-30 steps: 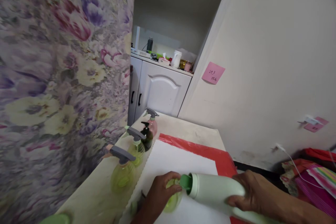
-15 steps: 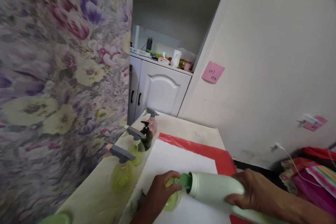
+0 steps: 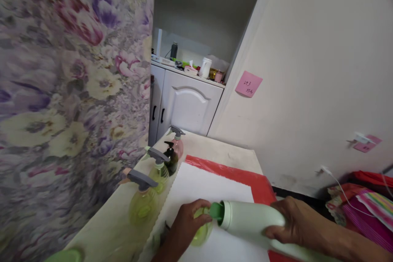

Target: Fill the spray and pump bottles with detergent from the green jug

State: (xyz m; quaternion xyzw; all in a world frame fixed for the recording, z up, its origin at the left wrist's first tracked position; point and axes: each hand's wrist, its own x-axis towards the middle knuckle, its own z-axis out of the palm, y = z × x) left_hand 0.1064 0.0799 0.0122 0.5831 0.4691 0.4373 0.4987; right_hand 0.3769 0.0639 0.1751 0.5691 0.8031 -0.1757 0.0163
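Lying on its side in the person's right hand (image 3: 290, 221), a pale green bottle (image 3: 251, 217) runs its long axis crosswise, close to level. Its darker green spout (image 3: 217, 211) points to the person's left, at the mouth of a small see-through yellow-green bottle (image 3: 201, 236). The left hand (image 3: 188, 222) pinches that one near its neck, over a white sheet (image 3: 211, 186) on the tabletop (image 3: 225, 144).

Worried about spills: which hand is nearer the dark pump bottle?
Left. The left hand is in front and slightly right of the pump bottle; the right hand is much farther right.
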